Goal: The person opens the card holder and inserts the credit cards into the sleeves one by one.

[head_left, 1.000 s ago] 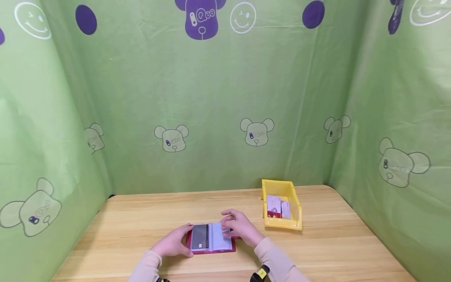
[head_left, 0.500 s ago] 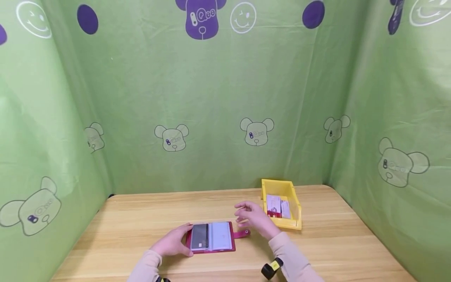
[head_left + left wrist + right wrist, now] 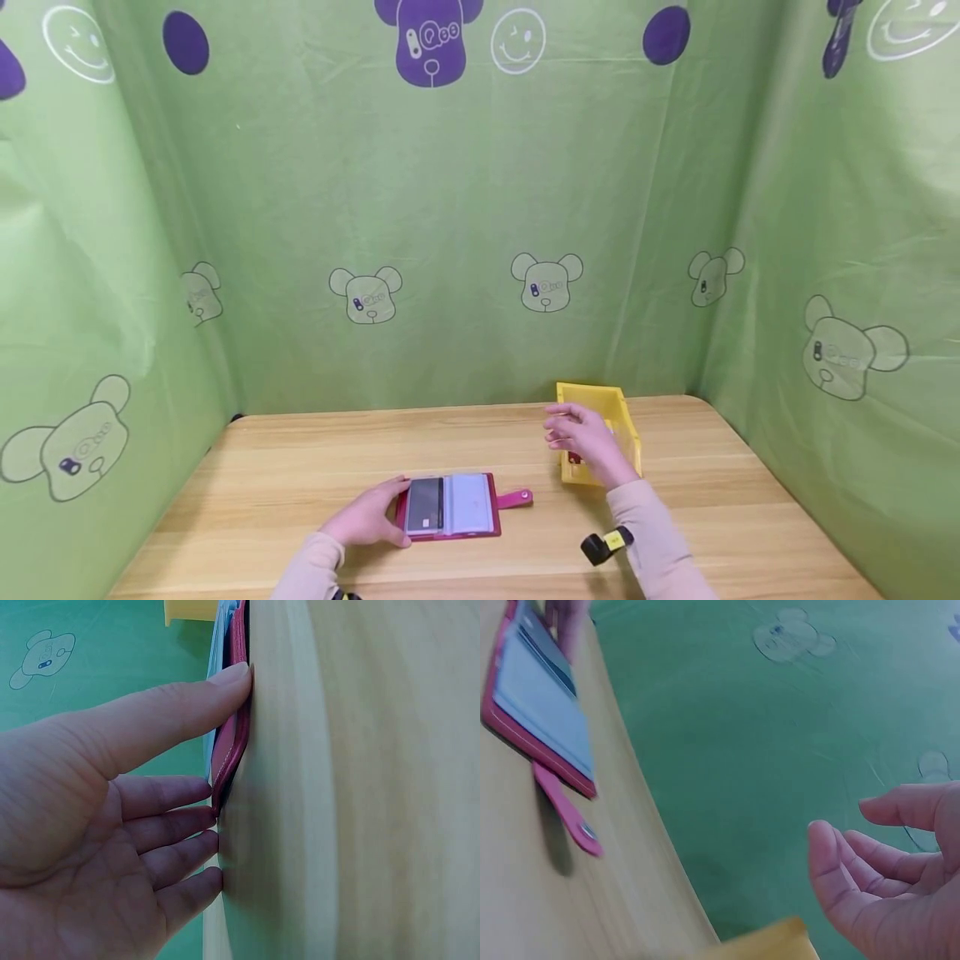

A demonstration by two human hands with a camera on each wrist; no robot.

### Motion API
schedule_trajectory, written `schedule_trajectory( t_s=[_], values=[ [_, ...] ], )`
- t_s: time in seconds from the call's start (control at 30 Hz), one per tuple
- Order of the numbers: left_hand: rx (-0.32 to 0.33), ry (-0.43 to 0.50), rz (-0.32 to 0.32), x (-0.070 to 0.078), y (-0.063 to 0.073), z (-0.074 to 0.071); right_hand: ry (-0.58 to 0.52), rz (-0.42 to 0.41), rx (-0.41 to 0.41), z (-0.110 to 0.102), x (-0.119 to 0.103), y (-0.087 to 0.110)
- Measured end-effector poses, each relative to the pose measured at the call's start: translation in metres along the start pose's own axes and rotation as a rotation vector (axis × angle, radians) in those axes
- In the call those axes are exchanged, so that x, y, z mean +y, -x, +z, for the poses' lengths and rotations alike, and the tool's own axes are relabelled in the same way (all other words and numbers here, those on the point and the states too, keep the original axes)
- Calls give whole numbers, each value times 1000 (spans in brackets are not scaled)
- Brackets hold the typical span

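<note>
A red card holder [image 3: 497, 525] lies spread on the table, with a dark card [image 3: 425, 502] under its left clear sleeve and a pale blue sleeve [image 3: 470, 502] on the right. Its pink snap strap [image 3: 515, 498] points right. My left hand [image 3: 367, 514] rests at the holder's left end; in the left wrist view the thumb [image 3: 187, 705] touches its edge and the other fingers lie against its corner and the table. Over the yellow bin [image 3: 632, 433] hovers my right hand [image 3: 588, 439], fingers loosely bent, holding nothing. That hand hides most of the cards in the bin.
The bin stands at the back right of the wooden table [image 3: 315, 450]. Green printed curtains [image 3: 450, 358] hang behind the table and along both sides. Black straps with yellow labels [image 3: 613, 541] are on the wrists.
My right hand has left the card holder's right side and moved right and back to the bin, uncovering the sleeve and strap. The left hand stays in place.
</note>
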State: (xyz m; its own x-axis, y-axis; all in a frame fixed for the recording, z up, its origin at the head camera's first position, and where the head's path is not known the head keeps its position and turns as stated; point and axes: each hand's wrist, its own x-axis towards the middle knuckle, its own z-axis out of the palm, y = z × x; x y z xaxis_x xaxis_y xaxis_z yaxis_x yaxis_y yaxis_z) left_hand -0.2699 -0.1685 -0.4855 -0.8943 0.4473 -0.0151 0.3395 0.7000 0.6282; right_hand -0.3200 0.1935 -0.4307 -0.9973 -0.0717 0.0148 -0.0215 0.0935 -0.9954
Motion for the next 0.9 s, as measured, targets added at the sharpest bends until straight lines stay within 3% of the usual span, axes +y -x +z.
schedule_trajectory(
  t_s=[0.3, 0.6, 0.9],
  values=[
    [2, 9, -11, -1, -1, 0, 149, 2, 139, -22, 8, -18],
    [2, 20, -6, 1, 0, -1, 206, 113, 124, -35, 23, -33],
    [-1, 19, 2, 1, 0, -1, 309, 170, 153, -42, 37, -39]
  ],
)
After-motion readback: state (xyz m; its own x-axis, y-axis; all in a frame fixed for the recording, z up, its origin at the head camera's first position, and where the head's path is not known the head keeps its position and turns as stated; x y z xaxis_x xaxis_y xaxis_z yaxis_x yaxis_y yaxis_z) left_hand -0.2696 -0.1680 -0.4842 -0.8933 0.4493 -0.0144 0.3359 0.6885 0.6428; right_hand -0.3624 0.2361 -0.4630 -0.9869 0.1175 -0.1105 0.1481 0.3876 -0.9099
